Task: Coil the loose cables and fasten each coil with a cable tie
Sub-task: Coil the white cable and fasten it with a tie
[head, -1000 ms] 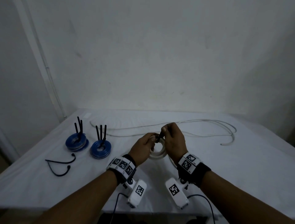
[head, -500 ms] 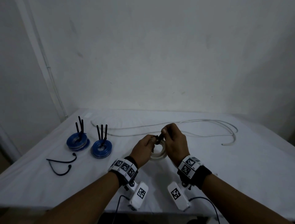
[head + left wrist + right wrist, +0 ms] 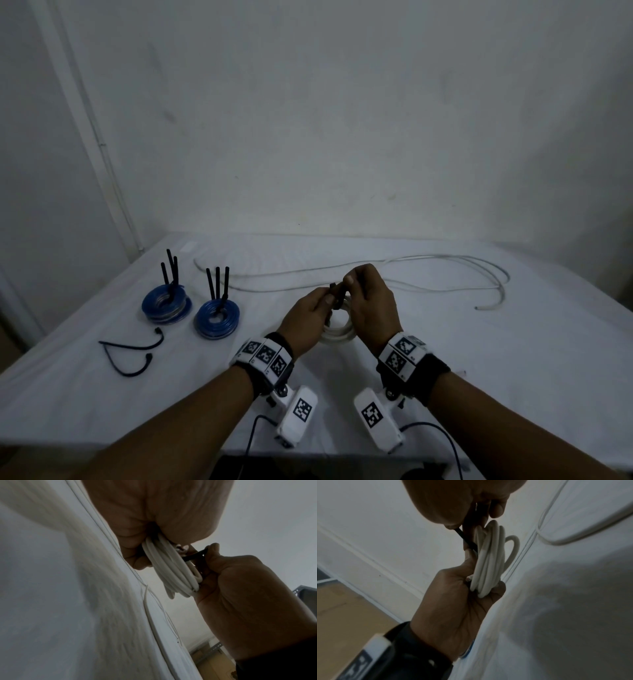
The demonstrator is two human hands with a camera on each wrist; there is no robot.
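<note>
White coil is held upright just above the table, gripped by left hand so the loops stay bunched. Black cable tie is pinched by right hand at the top, probably for cinching. Loose white cable lies beyond, uncoiled.

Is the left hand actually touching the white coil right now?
Touching. In the right wrist view the left hand has its fingers curled around the bottom of the white coil.

Both hands raised together, left, right; fingers curled, pinching.
</note>
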